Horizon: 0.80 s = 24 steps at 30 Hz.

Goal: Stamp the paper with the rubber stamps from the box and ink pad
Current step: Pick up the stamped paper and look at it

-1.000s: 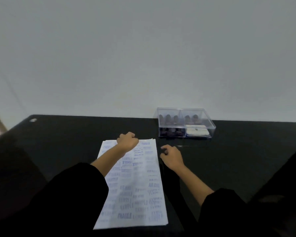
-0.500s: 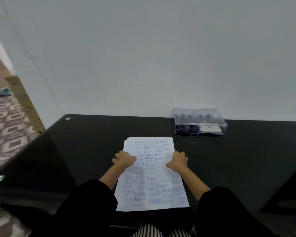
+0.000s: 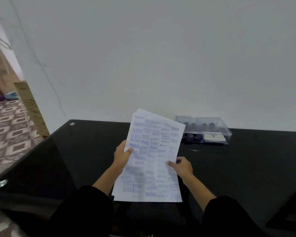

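Left hand point(image 3: 122, 155) and right hand point(image 3: 183, 167) each pinch the paper point(image 3: 152, 161), now lifted off the table point(image 3: 75, 159), just left of the box point(image 3: 212, 129).

Probably a home: a black glass table point(image 3: 246, 168) against a plain white wall point(image 3: 143, 57), patterned floor tiles point(image 3: 9, 127) and a brown doorframe point(image 3: 32, 106) at left.

1 left hand point(image 3: 122, 155), 1 right hand point(image 3: 184, 167), at least 2 paper sheets point(image 3: 152, 161), 1 clear box point(image 3: 227, 130), 4 stamp tops point(image 3: 193, 125) countable, 1 ink pad point(image 3: 214, 138)
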Each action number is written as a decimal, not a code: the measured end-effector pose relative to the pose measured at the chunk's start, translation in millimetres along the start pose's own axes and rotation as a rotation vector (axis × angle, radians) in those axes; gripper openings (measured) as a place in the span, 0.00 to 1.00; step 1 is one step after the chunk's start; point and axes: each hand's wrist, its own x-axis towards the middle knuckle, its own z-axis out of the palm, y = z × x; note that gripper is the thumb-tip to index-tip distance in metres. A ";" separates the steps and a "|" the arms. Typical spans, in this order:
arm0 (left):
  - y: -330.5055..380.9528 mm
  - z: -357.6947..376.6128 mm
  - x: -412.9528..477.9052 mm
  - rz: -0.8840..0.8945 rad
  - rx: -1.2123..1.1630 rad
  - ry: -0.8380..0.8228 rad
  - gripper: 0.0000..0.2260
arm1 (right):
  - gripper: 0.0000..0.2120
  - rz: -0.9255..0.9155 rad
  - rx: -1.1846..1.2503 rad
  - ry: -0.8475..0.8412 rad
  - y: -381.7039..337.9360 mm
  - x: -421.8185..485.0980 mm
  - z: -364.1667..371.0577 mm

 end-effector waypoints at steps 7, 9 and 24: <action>40.8 -11.5 5.7 0.347 -0.143 0.208 0.12 | 0.13 -0.295 0.308 0.100 -73.9 -9.5 -19.5; 55.6 -4.4 3.9 0.379 -0.172 0.297 0.11 | 0.10 -0.432 0.308 0.149 -93.4 -16.3 -18.0; 1.4 11.9 -3.3 0.160 0.066 0.197 0.12 | 0.18 -0.386 0.061 0.095 -43.6 -22.1 6.6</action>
